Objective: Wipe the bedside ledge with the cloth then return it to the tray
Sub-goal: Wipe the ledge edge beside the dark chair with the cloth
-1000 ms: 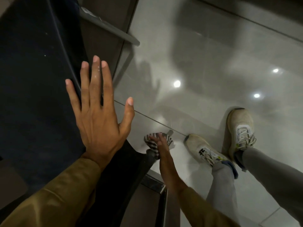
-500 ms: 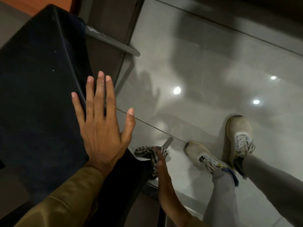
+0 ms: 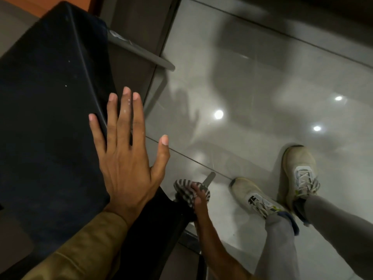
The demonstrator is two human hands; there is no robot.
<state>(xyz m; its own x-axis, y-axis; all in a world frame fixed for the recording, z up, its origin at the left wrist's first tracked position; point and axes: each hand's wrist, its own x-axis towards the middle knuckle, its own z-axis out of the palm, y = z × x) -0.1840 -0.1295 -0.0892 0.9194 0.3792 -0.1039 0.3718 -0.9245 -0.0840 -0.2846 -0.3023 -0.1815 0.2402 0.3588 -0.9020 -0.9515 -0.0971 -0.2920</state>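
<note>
My left hand (image 3: pixel 127 158) lies flat with its fingers spread on the edge of a dark padded surface (image 3: pixel 44 110), holding nothing. Lower down, my right hand (image 3: pixel 200 201) presses a black-and-white striped cloth (image 3: pixel 184 191) against a narrow metal-edged ledge (image 3: pixel 209 179) at the foot of the dark surface. Part of the cloth is hidden under my fingers. No tray is in view.
A grey ledge strip (image 3: pixel 141 51) runs along the brown panel further up. The glossy grey tiled floor (image 3: pixel 252 87) fills the right side, with ceiling lights reflected in it. My two pale sneakers (image 3: pixel 254 197) (image 3: pixel 300 170) stand on it at the lower right.
My right hand has shifted the cloth slightly along the low ledge. The view has tilted, so more of the dark surface's far end shows. My left hand stays flat in place.
</note>
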